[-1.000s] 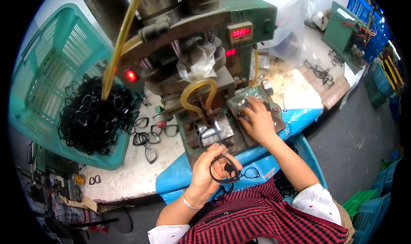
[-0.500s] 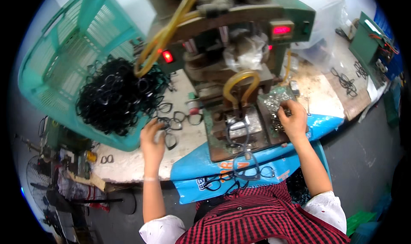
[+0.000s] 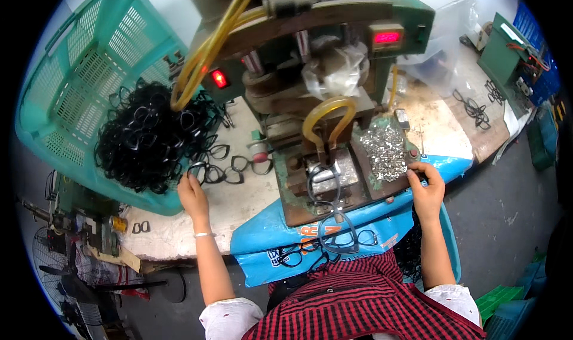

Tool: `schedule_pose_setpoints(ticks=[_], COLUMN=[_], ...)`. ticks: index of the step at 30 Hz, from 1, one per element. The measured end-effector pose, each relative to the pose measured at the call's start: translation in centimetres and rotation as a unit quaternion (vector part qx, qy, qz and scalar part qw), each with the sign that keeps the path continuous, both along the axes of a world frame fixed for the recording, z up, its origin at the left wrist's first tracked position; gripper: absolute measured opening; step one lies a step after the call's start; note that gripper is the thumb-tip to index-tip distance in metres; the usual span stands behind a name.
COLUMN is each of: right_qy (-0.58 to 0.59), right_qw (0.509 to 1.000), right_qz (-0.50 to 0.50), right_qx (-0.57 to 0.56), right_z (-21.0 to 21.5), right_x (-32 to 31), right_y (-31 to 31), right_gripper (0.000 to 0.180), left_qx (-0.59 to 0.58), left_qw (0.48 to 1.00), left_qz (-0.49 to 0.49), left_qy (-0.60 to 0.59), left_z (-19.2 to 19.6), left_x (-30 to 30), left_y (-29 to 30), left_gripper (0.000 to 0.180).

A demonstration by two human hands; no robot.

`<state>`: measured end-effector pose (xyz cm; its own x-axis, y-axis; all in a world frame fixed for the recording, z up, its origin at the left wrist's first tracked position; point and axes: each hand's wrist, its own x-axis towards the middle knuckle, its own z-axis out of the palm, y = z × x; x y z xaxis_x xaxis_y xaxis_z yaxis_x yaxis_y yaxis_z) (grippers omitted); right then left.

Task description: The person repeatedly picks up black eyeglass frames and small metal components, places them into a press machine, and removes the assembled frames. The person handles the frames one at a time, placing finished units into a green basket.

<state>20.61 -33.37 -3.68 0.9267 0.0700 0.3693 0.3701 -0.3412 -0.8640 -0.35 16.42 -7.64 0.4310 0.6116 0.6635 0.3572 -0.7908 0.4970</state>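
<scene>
My left hand (image 3: 194, 201) is closed at the fingertips on a dark eyeglass frame (image 3: 197, 172), beside the green basket and other loose frames (image 3: 234, 176). My right hand (image 3: 428, 192) is at the right edge of the press base, thumb and fingers pinched together; anything between them is too small to make out. Close by, a heap of small shiny metal pieces (image 3: 383, 152) lies on the base. In front of the press, a grey-blue eyeglass frame (image 3: 339, 244) hangs down from the metal block (image 3: 332, 172) under a looped yellow tube (image 3: 327, 116).
A green basket (image 3: 65, 155) holds a big heap of black frames (image 3: 149, 134). The green press (image 3: 334, 18) with a red display towers ahead. Blue plastic sheeting (image 3: 256, 235) covers the table's front edge, with several frames on it. More frames (image 3: 474, 110) lie far right.
My right hand has left the metal pieces and moved right and nearer to me. My left hand has shifted left toward the basket, taking an eyeglass frame along. The view has shifted slightly.
</scene>
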Motion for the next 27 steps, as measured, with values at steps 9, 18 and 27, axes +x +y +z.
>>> schedule_pose_setpoints(ticks=[9,18,27], right_qy=[-0.090,0.061,0.091], right_qw=[0.970,0.943,0.922], right_qz=[0.209,0.246,0.274], right_qx=[0.080,0.215,0.260], right_z=[6.8,5.8,7.7], right_x=[-0.3,-2.6,-5.0], right_y=[11.2,12.6,13.4], right_gripper=[0.025,0.049,0.058], left_qx=[-0.130,-0.344,-0.121], left_qw=[0.990,0.826,0.855], left_qz=[-0.057,-0.271,-0.422], left_qy=[0.024,-0.354,-0.275], left_z=[-4.2,7.0,16.0], left_x=[4.8,4.1,5.9], left_y=[-4.5,-16.5,-19.9], left_gripper=[0.029,0.012,0.010])
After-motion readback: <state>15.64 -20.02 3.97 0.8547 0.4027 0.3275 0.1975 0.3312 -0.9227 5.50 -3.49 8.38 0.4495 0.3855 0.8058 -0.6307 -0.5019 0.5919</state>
